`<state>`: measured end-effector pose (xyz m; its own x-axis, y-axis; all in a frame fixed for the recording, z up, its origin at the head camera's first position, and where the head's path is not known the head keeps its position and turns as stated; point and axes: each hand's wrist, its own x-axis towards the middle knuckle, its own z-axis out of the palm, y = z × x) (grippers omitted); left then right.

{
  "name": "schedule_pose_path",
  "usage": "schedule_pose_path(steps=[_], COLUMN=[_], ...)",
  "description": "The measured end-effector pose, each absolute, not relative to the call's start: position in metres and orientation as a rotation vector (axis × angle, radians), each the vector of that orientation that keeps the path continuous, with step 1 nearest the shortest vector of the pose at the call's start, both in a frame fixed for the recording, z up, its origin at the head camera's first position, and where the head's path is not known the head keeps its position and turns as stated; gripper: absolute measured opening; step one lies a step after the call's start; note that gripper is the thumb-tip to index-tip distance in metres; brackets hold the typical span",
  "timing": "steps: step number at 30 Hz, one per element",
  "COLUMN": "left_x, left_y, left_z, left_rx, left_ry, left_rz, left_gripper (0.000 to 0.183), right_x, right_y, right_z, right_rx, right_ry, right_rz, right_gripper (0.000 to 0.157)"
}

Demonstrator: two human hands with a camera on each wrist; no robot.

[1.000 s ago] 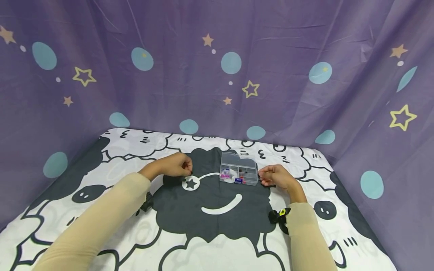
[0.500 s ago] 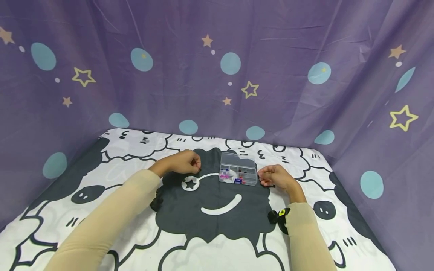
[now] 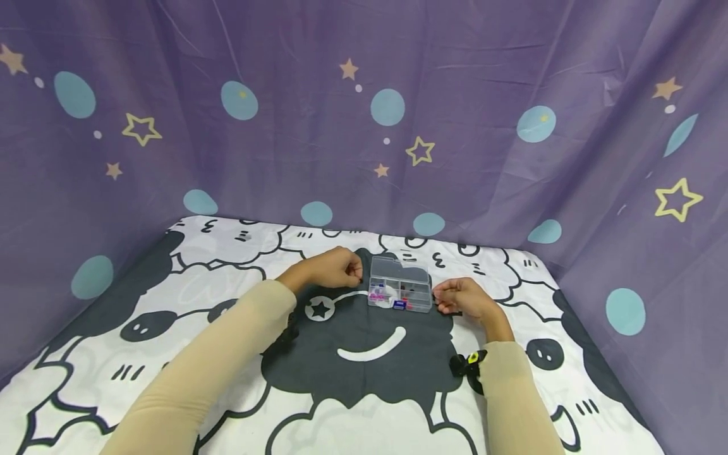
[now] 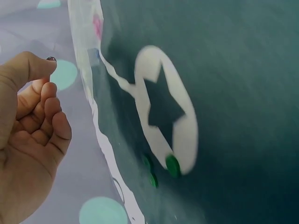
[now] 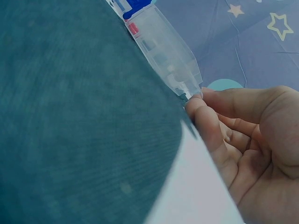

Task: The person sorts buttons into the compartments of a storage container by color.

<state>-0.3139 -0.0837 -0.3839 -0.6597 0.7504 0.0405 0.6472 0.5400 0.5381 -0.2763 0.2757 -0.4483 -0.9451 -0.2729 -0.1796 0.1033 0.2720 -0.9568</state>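
Note:
My left hand (image 3: 337, 268) hovers just left of the clear plastic compartment box (image 3: 419, 296), whose lid is raised. Its thumb and forefinger pinch a small dark bead-like piece (image 4: 51, 59), mostly hidden by the fingertips. On the right, my right hand (image 3: 465, 297) holds the box's right end between thumb and fingers, as the right wrist view shows at the clear corner (image 5: 189, 84). Pink pieces (image 3: 376, 295) lie in the box's left part, and a blue piece (image 3: 400, 304) is at its front. Small green discs (image 4: 173, 165) lie on the dark cloth below my left hand.
A black-and-white cartoon-print cloth (image 3: 370, 430) covers the surface. A purple curtain (image 3: 318, 170) with stars and blue ovals hangs behind it and along both sides. A dark strap with a yellow mark (image 3: 473, 357) is on my right wrist.
My left hand has moved right, from near the printed star circle to beside the box, still pinching the small dark piece. My right hand and the box have stayed in place.

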Motion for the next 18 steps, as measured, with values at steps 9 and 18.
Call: schedule_pose_path(steps=[9, 18], left_x=[-0.316, -0.317], left_y=[-0.058, -0.032], left_z=[-0.387, -0.394], left_rx=[1.304, 1.350], left_ry=[2.591, 2.614], left_rz=[0.780, 0.823], left_gripper=[0.004, 0.007], right_x=[-0.278, -0.277], right_y=[0.276, 0.277], right_z=[-0.449, -0.449], right_rx=[-0.150, -0.152], right_ry=[2.242, 2.234], right_rz=[-1.717, -1.722], right_gripper=[0.021, 0.021])
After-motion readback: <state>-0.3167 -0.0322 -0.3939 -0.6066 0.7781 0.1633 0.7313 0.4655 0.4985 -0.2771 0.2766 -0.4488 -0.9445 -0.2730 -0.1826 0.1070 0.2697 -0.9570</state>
